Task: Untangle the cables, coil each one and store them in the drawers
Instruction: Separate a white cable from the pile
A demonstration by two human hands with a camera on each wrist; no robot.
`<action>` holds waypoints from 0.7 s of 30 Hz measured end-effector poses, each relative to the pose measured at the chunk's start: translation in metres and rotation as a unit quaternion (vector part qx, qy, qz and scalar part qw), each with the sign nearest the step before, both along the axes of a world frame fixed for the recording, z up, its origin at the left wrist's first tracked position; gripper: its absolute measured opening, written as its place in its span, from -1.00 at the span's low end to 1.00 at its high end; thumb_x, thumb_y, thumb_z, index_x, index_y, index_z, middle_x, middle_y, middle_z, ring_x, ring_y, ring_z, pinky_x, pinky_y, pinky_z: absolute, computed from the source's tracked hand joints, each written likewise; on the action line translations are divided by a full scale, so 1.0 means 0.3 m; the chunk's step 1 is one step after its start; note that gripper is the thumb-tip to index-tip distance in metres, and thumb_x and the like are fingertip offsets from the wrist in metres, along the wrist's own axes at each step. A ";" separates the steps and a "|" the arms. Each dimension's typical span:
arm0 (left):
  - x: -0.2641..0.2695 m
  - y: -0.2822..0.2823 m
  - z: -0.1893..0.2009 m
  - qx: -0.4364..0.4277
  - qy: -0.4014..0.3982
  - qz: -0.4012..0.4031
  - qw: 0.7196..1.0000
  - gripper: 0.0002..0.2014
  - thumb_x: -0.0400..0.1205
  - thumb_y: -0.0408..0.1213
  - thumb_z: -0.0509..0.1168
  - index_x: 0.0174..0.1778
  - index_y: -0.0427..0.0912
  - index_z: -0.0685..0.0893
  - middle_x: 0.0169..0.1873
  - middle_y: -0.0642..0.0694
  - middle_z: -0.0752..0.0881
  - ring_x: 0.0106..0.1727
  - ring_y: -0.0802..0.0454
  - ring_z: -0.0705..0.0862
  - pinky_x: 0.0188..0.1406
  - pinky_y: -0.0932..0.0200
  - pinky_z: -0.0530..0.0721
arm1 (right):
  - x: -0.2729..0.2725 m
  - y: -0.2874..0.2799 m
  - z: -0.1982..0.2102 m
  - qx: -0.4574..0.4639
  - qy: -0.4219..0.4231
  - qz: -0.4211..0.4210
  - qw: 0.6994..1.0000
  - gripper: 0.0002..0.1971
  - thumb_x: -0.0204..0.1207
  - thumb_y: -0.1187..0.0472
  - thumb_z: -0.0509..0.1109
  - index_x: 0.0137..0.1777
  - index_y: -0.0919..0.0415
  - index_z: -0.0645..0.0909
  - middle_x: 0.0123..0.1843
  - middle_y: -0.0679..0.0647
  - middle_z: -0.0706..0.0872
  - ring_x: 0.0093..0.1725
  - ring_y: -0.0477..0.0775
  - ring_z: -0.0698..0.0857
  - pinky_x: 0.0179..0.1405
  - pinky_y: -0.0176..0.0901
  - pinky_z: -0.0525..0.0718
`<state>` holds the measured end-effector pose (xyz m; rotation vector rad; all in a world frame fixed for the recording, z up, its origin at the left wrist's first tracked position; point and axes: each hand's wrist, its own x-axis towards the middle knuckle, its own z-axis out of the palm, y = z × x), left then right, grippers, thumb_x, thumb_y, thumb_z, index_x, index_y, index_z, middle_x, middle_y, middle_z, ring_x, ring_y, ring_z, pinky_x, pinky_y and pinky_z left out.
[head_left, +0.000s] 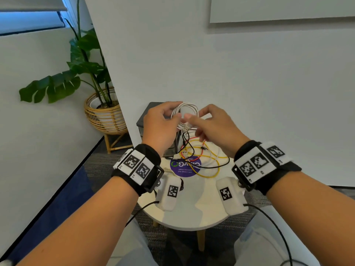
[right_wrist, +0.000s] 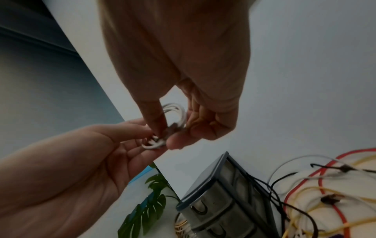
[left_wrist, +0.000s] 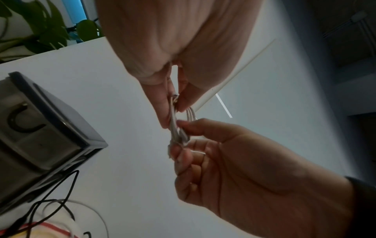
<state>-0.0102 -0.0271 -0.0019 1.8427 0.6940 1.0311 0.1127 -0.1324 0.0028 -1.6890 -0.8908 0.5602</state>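
Note:
I hold a coiled white cable (head_left: 187, 116) in the air above the table, its USB plug hanging at the bottom. My left hand (head_left: 165, 120) grips the coil's left side; in the left wrist view its fingers pinch the white cable (left_wrist: 175, 124). My right hand (head_left: 201, 120) pinches the coil's right side, seen as the white cable (right_wrist: 175, 112) in the right wrist view. Below lies a tangle of cables (head_left: 201, 158), red, yellow, black and white, also visible as the tangle (right_wrist: 325, 185). The grey drawer unit (head_left: 146, 120) stands behind my left hand, drawers closed in the drawer unit (right_wrist: 213, 209).
The small round white table (head_left: 192, 214) carries a purple round sticker (head_left: 185, 167). A white wall stands just behind it. A potted plant in a wicker basket (head_left: 103, 114) sits on the floor to the left. My knees are under the table's near edge.

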 end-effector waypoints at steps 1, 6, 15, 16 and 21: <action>0.004 0.000 0.000 0.007 0.006 0.002 1.000 -0.69 0.67 -0.40 0.40 0.24 0.07 0.81 -0.19 0.22 0.81 0.03 0.12 0.82 0.12 -0.15 0.82 | -0.004 0.016 -0.001 -0.012 0.007 0.007 1.000 -0.56 0.45 -0.12 0.62 0.09 0.13 0.55 -0.26 0.14 0.86 -0.42 0.03 0.74 -0.43 -0.20 0.61; 0.006 0.007 0.007 0.015 0.069 -0.022 0.997 -0.75 0.65 -0.46 0.35 0.16 -0.07 0.73 -0.27 0.15 0.75 -0.17 0.24 0.76 -0.10 0.16 0.70 | 0.006 0.048 0.001 -0.019 0.005 0.038 0.999 -0.75 0.48 0.32 0.61 0.06 0.23 0.62 -0.27 0.22 0.84 -0.38 0.12 0.81 -0.47 -0.28 0.60; -0.019 0.071 -0.025 0.136 0.230 -0.107 0.958 -0.82 0.76 -0.34 0.16 0.00 -0.10 0.67 -0.35 0.00 0.74 -0.20 0.00 0.76 -0.03 -0.15 0.72 | 0.057 -0.018 -0.054 -0.064 -0.160 0.195 0.965 -0.80 0.57 0.31 0.56 0.13 0.12 0.70 -0.31 0.09 0.86 -0.27 0.02 0.83 -0.15 -0.13 0.69; -0.018 0.069 -0.034 0.144 0.243 -0.108 0.953 -0.84 0.78 -0.30 0.17 -0.02 -0.10 0.65 -0.33 0.00 0.74 -0.20 0.00 0.74 -0.05 -0.16 0.70 | 0.065 -0.023 -0.069 -0.074 -0.186 0.196 0.960 -0.80 0.56 0.29 0.57 0.13 0.09 0.70 -0.32 0.05 0.85 -0.26 0.01 0.83 -0.10 -0.07 0.71; -0.002 0.049 -0.094 0.144 0.261 -0.107 0.948 -0.85 0.81 -0.24 0.16 -0.01 -0.12 0.61 -0.35 -0.01 0.71 -0.26 0.03 0.68 -0.17 -0.02 0.60 | 0.091 -0.017 -0.113 -0.113 -0.179 0.165 0.963 -0.73 0.50 0.25 0.61 0.15 0.02 0.70 -0.24 0.01 0.85 -0.18 0.00 0.82 0.04 0.05 0.74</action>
